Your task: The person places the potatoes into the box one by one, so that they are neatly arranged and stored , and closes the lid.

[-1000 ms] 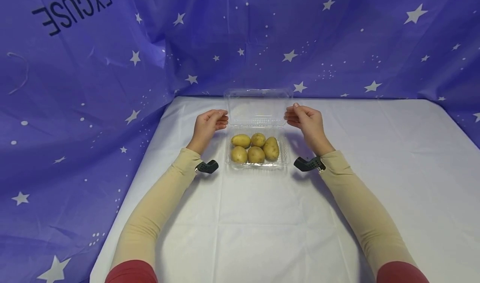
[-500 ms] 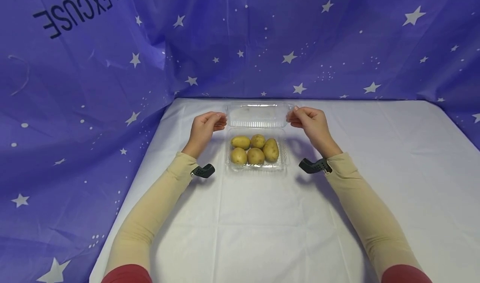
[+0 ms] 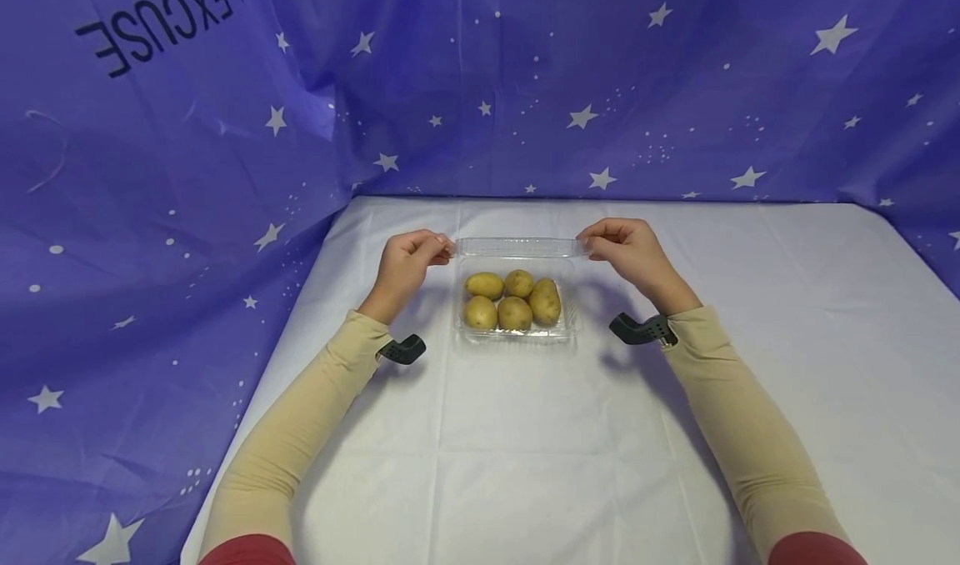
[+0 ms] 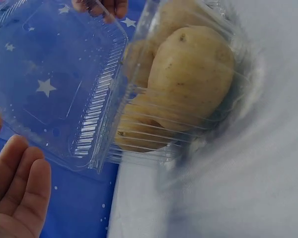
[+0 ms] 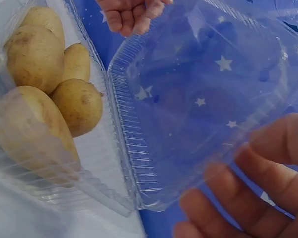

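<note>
A clear plastic clamshell container (image 3: pixel 517 337) sits on the white tablecloth, its tray holding several yellow-brown potatoes (image 3: pixel 514 313). Its hinged lid (image 3: pixel 517 247) stands raised at the back and looks like a narrow strip in the head view. My left hand (image 3: pixel 411 258) pinches the lid's left edge between thumb and fingers. At the opposite edge, my right hand (image 3: pixel 624 248) pinches the lid the same way. The right wrist view shows the potatoes (image 5: pixel 37 59) beside the upright lid (image 5: pixel 198 89). In the left wrist view, the container's ribbed side wall partly covers a potato (image 4: pixel 191 74).
A white cloth covers the table (image 3: pixel 510 448). Behind and to the left hangs a blue-purple curtain (image 3: pixel 420 65) printed with white stars. Black wrist mounts (image 3: pixel 403 349) jut inward from both sleeves near the container.
The lid has swung up on its hinge from leaning back, shrinking to a thin strip in the head view. Both hands stay at its edges; the potatoes have not moved.
</note>
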`<action>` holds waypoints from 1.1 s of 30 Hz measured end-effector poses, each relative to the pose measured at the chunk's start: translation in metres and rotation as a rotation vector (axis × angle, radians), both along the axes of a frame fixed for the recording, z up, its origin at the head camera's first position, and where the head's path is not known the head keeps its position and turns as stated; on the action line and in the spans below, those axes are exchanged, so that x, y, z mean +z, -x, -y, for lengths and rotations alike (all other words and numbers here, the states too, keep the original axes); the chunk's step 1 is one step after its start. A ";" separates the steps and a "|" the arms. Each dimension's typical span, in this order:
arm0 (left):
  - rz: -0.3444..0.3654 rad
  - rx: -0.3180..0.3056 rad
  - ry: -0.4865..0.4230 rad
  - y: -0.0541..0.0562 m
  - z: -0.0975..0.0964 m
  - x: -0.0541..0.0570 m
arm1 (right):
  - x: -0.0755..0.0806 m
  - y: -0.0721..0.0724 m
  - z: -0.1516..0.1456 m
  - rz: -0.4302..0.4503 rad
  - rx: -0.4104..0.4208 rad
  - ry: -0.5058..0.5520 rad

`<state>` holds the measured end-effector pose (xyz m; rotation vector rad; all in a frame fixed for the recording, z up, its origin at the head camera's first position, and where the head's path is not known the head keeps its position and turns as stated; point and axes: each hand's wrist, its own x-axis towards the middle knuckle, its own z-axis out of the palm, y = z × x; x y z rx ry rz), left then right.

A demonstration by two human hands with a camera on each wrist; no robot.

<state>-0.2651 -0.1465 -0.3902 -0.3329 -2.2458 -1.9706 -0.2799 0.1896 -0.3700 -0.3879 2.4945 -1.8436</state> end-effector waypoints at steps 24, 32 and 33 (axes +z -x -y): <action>-0.068 -0.050 0.296 -0.033 0.011 -0.029 | -0.002 -0.008 -0.007 0.134 0.335 -0.355; -0.016 -0.097 0.277 -0.043 0.010 -0.039 | -0.002 -0.012 -0.006 0.201 0.407 -0.353; -0.015 -0.099 0.278 -0.044 0.010 -0.040 | -0.003 -0.013 -0.006 0.204 0.417 -0.353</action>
